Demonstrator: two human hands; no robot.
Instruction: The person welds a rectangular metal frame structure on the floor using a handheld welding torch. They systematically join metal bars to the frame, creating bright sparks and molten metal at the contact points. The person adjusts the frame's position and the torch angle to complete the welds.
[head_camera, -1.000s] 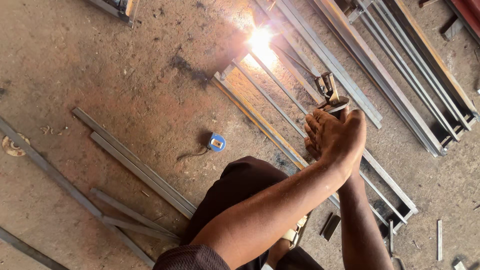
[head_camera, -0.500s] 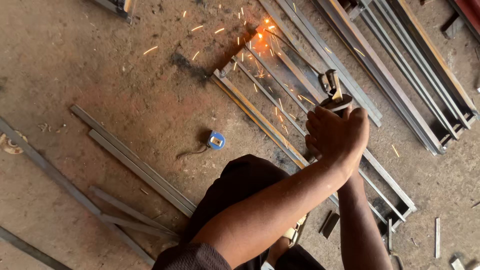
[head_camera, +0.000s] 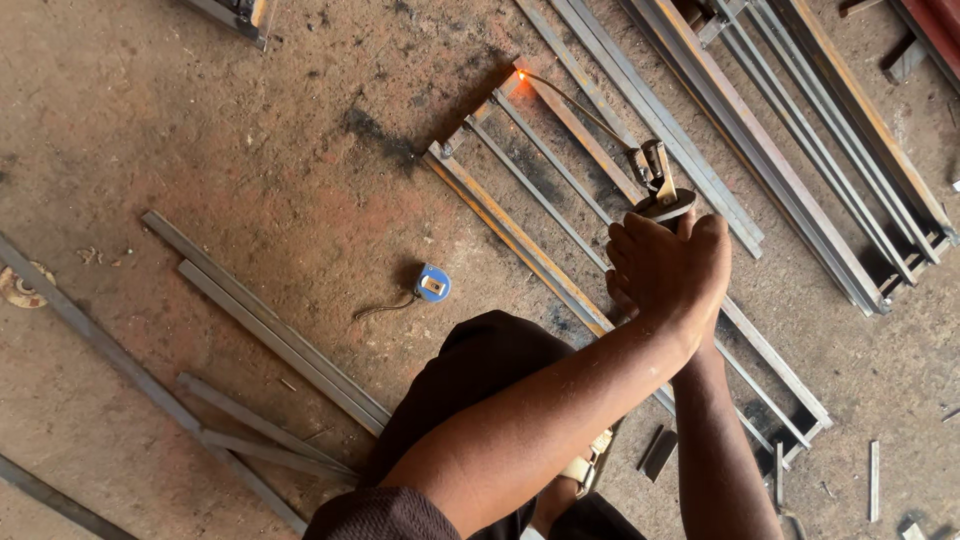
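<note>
1. Left hand (head_camera: 655, 265) and right hand (head_camera: 700, 262) stacked, fingers clamped together on welding electrode holder (head_camera: 655, 185).
2. Electrode rod (head_camera: 575, 100) tip glowing orange at corner of steel frame (head_camera: 520, 235) on floor.
3. Blue tape measure (head_camera: 432, 283) left of frame, apart.

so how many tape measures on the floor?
1: a blue tape measure on the bare floor, left of the welded metal frame, just beyond the person's knee. Others may be hidden behind the arms.

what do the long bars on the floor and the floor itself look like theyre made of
Long bars: likely steel, dull grey with rusty brown streaks, and one end glows orange. Floor: seemingly bare concrete, rough, dusty, with dark scorch stains.
</note>
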